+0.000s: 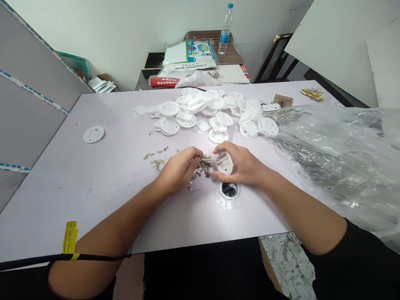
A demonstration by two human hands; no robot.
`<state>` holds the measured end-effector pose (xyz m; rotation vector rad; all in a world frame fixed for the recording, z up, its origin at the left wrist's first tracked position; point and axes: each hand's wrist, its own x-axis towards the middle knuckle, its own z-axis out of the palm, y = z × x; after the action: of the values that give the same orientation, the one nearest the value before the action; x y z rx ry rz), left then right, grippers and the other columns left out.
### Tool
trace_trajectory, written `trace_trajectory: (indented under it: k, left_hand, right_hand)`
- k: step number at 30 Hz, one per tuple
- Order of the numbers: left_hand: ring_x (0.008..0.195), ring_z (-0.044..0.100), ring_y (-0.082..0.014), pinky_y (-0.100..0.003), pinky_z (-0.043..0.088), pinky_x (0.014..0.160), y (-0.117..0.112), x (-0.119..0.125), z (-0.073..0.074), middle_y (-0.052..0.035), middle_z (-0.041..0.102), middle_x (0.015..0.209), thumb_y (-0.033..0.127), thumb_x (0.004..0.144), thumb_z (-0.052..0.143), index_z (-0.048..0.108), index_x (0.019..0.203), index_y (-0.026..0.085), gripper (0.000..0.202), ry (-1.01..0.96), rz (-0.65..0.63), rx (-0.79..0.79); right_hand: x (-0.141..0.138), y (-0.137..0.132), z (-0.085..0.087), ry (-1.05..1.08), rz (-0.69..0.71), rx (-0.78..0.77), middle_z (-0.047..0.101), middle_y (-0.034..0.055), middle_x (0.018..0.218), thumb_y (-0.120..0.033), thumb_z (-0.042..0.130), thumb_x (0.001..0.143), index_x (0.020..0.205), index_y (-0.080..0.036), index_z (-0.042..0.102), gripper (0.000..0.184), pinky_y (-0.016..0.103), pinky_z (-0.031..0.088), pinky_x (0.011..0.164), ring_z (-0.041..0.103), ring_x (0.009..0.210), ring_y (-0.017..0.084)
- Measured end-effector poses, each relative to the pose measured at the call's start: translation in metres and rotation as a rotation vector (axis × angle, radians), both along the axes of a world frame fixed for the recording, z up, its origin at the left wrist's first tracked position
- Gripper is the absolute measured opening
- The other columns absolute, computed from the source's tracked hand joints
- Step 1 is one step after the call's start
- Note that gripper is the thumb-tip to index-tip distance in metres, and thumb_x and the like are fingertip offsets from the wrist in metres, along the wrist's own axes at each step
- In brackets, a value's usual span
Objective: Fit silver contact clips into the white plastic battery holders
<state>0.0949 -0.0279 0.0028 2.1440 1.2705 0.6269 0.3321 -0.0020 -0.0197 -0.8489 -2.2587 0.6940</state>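
My right hand (240, 164) grips a white round plastic housing (224, 163) by its edge, with its slotted inner side turned toward my left. Close to its left edge, the thumb and forefinger of my left hand (179, 168) are pinched together on what looks like a small metal piece (206, 159), partly hidden by the fingers. Below and behind the fingertips lies a heap of small metal parts (204, 168). A looser scatter of brass-coloured parts (157, 164) is left of my left hand. Just under my right hand, a round black-centred piece with a silver rim (229, 190) lies on the table.
Many similar white housings (196, 104) are piled at the back of the table (118, 183); a single housing (93, 134) sits far left. A large clear plastic bag (337, 166) covers the right side. A box of white parts (289, 262) stands below the front edge.
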Motion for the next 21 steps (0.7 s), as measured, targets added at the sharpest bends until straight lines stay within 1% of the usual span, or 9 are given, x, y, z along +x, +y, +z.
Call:
trace_trajectory:
  k: [1, 3, 4, 7, 9, 11, 16, 21]
  left_hand:
    - [0.071, 0.055, -0.0117, -0.025, 0.041, 0.065, 0.0, -0.001, -0.002, -0.0028, 0.063, 0.09, 0.026, 0.1, 0.043, 0.061, 0.108, 0.021, 0.021, 0.071, -0.022, 0.055]
    - [0.07, 0.055, -0.0116, -0.025, 0.04, 0.063, 0.0, -0.003, -0.007, -0.0032, 0.063, 0.091, 0.021, 0.097, 0.045, 0.067, 0.104, 0.022, 0.023, 0.193, -0.075, 0.159]
    - [0.068, 0.054, -0.0114, -0.025, 0.038, 0.06, 0.0, -0.002, -0.01, -0.0032, 0.063, 0.091, 0.019, 0.095, 0.045, 0.068, 0.105, 0.023, 0.025, 0.239, -0.095, 0.207]
    - [0.062, 0.05, -0.0107, -0.024, 0.031, 0.053, -0.003, -0.001, -0.019, -0.003, 0.065, 0.09, 0.01, 0.09, 0.044, 0.07, 0.11, 0.026, 0.037, 0.33, -0.108, 0.361]
    - [0.059, 0.046, -0.0104, -0.025, 0.027, 0.05, -0.005, 0.0, -0.024, -0.0026, 0.067, 0.09, 0.006, 0.086, 0.043, 0.071, 0.109, 0.027, 0.042, 0.366, -0.108, 0.427]
    - [0.057, 0.044, -0.0101, -0.025, 0.025, 0.049, -0.006, 0.0, -0.025, -0.0022, 0.068, 0.09, 0.005, 0.084, 0.043, 0.072, 0.108, 0.027, 0.044, 0.38, -0.105, 0.456]
    - [0.058, 0.046, -0.0096, -0.024, 0.026, 0.048, -0.006, 0.001, -0.024, -0.0009, 0.069, 0.092, 0.003, 0.082, 0.045, 0.072, 0.109, 0.026, 0.044, 0.333, -0.099, 0.496]
    - [0.058, 0.047, -0.0097, -0.024, 0.025, 0.047, -0.006, 0.003, -0.023, -0.0006, 0.069, 0.089, 0.001, 0.081, 0.045, 0.073, 0.106, 0.026, 0.046, 0.33, -0.096, 0.486]
  right_hand:
    - [0.004, 0.002, 0.0, -0.071, 0.009, -0.036, 0.061, 0.0042, 0.104, -0.037, 0.074, 0.079, 0.111, -0.023, 0.049, 0.043, 0.031, 0.045, 0.064, 0.059, 0.069, 0.015]
    - [0.007, 0.005, 0.0, -0.157, 0.032, -0.079, 0.06, 0.0015, 0.098, -0.033, 0.073, 0.078, 0.104, -0.022, 0.049, 0.038, 0.029, 0.041, 0.06, 0.052, 0.056, 0.01]
    - [0.007, 0.005, 0.0, -0.173, 0.039, -0.082, 0.059, 0.0007, 0.096, -0.03, 0.073, 0.077, 0.102, -0.022, 0.048, 0.036, 0.029, 0.04, 0.06, 0.049, 0.054, 0.009]
    - [0.002, 0.003, -0.001, -0.165, 0.054, -0.04, 0.057, 0.0007, 0.094, -0.024, 0.07, 0.075, 0.097, -0.022, 0.047, 0.032, 0.028, 0.037, 0.059, 0.048, 0.057, 0.01]
    - [-0.002, 0.001, -0.002, -0.156, 0.06, -0.023, 0.056, 0.0006, 0.093, -0.023, 0.068, 0.075, 0.096, -0.022, 0.047, 0.03, 0.027, 0.036, 0.058, 0.045, 0.056, 0.009]
    - [-0.003, 0.0, -0.004, -0.145, 0.058, -0.024, 0.054, 0.0003, 0.091, -0.022, 0.068, 0.075, 0.095, -0.022, 0.046, 0.03, 0.026, 0.034, 0.057, 0.043, 0.056, 0.009]
    - [-0.004, 0.0, -0.006, -0.113, 0.042, -0.045, 0.053, -0.0007, 0.091, -0.021, 0.068, 0.073, 0.094, -0.022, 0.045, 0.032, 0.026, 0.033, 0.056, 0.041, 0.054, 0.007]
    - [-0.005, -0.001, -0.006, -0.1, 0.043, -0.055, 0.051, -0.0017, 0.091, -0.02, 0.067, 0.074, 0.094, -0.022, 0.044, 0.03, 0.026, 0.034, 0.056, 0.041, 0.051, 0.005]
